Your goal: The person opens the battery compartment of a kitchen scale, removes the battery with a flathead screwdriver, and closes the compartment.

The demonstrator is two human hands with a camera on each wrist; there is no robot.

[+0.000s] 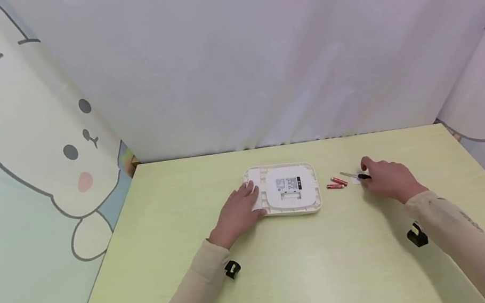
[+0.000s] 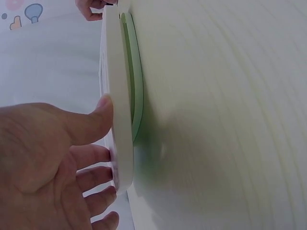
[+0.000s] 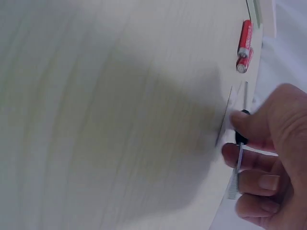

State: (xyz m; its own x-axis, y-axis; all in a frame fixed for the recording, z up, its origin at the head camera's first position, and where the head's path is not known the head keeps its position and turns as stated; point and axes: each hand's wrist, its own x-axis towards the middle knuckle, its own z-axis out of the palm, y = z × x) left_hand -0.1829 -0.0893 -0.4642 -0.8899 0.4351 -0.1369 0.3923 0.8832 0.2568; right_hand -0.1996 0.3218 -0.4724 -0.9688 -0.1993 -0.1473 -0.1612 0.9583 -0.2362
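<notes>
A white rectangular device (image 1: pixel 292 186) lies with its labelled side up and a battery compartment (image 1: pixel 291 195) showing. My left hand (image 1: pixel 239 211) rests on its left end. In the left wrist view the thumb touches the edge of the device (image 2: pixel 120 96), and the fingers lie extended against it. Farther right, my right hand (image 1: pixel 389 178) pinches a small screwdriver (image 3: pixel 242 135) with a black collar and metal shaft, just above the table. Beneath its shaft is a thin white piece (image 1: pixel 356 181). Two red batteries (image 1: pixel 335 186) lie between device and screwdriver.
The pale wooden table (image 1: pixel 312 269) ends against a white curtain (image 1: pixel 256 62) at the back. Printed cartoon sheets (image 1: pixel 29 156) hang at both sides. A green part (image 2: pixel 137 96) shows under the device in the left wrist view.
</notes>
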